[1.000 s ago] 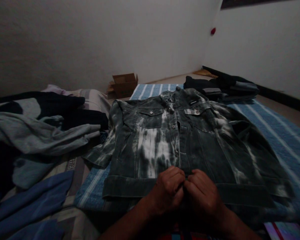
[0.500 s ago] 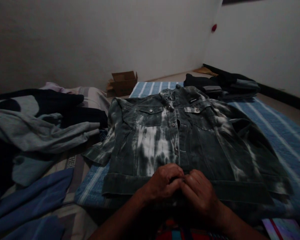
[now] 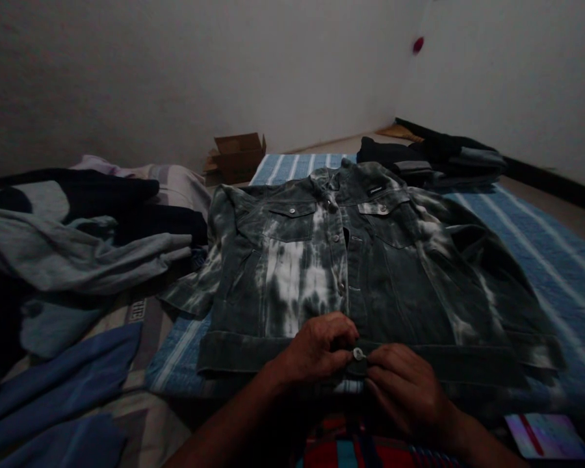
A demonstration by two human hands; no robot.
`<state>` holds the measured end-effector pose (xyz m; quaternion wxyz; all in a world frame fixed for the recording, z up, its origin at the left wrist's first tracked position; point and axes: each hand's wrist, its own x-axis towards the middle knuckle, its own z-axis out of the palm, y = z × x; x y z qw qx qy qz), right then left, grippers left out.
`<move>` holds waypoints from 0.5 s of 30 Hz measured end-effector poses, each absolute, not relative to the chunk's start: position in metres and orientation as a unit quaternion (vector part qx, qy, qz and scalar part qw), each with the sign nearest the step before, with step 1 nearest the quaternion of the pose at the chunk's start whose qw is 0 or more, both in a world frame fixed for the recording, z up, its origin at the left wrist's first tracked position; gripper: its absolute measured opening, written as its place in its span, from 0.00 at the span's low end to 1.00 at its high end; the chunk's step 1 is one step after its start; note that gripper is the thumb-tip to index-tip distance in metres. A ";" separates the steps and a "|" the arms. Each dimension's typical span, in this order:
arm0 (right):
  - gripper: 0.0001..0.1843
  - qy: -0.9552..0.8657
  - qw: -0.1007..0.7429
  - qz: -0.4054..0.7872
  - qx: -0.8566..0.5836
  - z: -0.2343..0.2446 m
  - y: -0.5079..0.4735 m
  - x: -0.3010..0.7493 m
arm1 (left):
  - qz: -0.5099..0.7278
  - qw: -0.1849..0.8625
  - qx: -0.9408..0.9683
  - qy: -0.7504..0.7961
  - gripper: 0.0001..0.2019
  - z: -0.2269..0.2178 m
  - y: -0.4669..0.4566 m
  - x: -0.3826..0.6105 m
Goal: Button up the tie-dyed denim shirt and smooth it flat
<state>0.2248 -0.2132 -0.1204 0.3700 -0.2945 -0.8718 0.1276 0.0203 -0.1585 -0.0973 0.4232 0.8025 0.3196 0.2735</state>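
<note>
- Jacket (image 3: pixel 292 279): denim-like cloth, dark grey-green, with streaky, irregular white patches. It lies flat and front upward on the striped cloth (image 3: pixel 556 273), collar away from the person, hem toward the hands.
- Left hand (image 3: pixel 316 348): at the middle of the waistband (image 3: pixel 253 354), thumb and forefinger pinching the fabric beside the hem button (image 3: pixel 357 354). The remaining fingers curl inward.
- Right hand (image 3: pixel 409 383): on the opposite side of the same button, fingertips gathered on the band edge. The two hands are near each other, with the button between them.
- Hem button: small, round, pale and metallic-looking, face upward.
- Front placket (image 3: pixel 338 260): a narrow vertical strip carrying further round metal buttons; stitched buttonholes line the adjoining edge.
- Chest pockets: two, each under a pointed flap with one button. The right-side flap (image 3: pixel 384 205) is partly white; a small dark rectangular label sits above it.
- Striped cloth: blue, slightly mottled, with straight white bands.
- Left of the jacket: a loose heap with a soft heathered-grey garment (image 3: pixel 73 260) and a smooth-looking blue garment (image 3: pixel 78 370).
- Beyond the jacket: a brown cardboard box (image 3: pixel 238 159), flap raised, and dark folded clothes (image 3: pixel 409 159) in layered stacks.
- Lower right: a flat, glossy rectangular object (image 3: pixel 548 434), pale violet with a red strip.
</note>
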 end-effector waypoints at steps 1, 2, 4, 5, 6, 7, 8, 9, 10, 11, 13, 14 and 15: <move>0.08 -0.870 0.367 0.135 -0.301 -0.118 -0.211 0.224 | 0.276 0.421 0.802 0.321 0.04 -0.097 -0.159 0.020; 0.08 -0.868 0.363 0.138 -0.310 -0.117 -0.209 0.224 | 0.281 0.417 0.802 0.323 0.05 -0.097 -0.159 0.020; 0.08 -0.868 0.350 0.125 -0.329 -0.115 -0.205 0.222 | 0.295 0.400 0.802 0.331 0.05 -0.098 -0.158 0.019; 0.07 -0.871 0.339 0.113 -0.338 -0.115 -0.203 0.220 | 0.298 0.385 0.803 0.343 0.05 -0.099 -0.158 0.018; 0.07 -0.874 0.324 0.100 -0.347 -0.115 -0.201 0.219 | 0.296 0.365 0.805 0.361 0.05 -0.099 -0.157 0.017; 0.07 -0.878 0.311 0.086 -0.354 -0.115 -0.200 0.218 | 0.288 0.343 0.808 0.383 0.06 -0.100 -0.156 0.016; 0.07 -0.881 0.300 0.075 -0.358 -0.116 -0.199 0.218 | 0.272 0.323 0.811 0.405 0.05 -0.100 -0.155 0.014; 0.07 -0.884 0.289 0.072 -0.361 -0.115 -0.199 0.217 | 0.250 0.306 0.814 0.426 0.05 -0.100 -0.154 0.012; 0.08 -0.885 0.276 0.078 -0.365 -0.115 -0.198 0.217 | 0.223 0.295 0.818 0.441 0.05 -0.099 -0.153 0.009; 0.08 -0.887 0.262 0.092 -0.370 -0.114 -0.198 0.218 | 0.196 0.288 0.822 0.451 0.05 -0.098 -0.152 0.007; 0.09 -0.883 0.229 0.140 -0.384 -0.113 -0.196 0.220 | 0.146 0.281 0.829 0.461 0.06 -0.095 -0.152 0.003; 0.08 -0.878 0.214 0.172 -0.393 -0.112 -0.196 0.222 | 0.128 0.276 0.832 0.464 0.07 -0.093 -0.151 0.001; 0.07 -0.869 0.199 0.204 -0.404 -0.111 -0.195 0.225 | 0.111 0.268 0.835 0.467 0.08 -0.091 -0.152 -0.001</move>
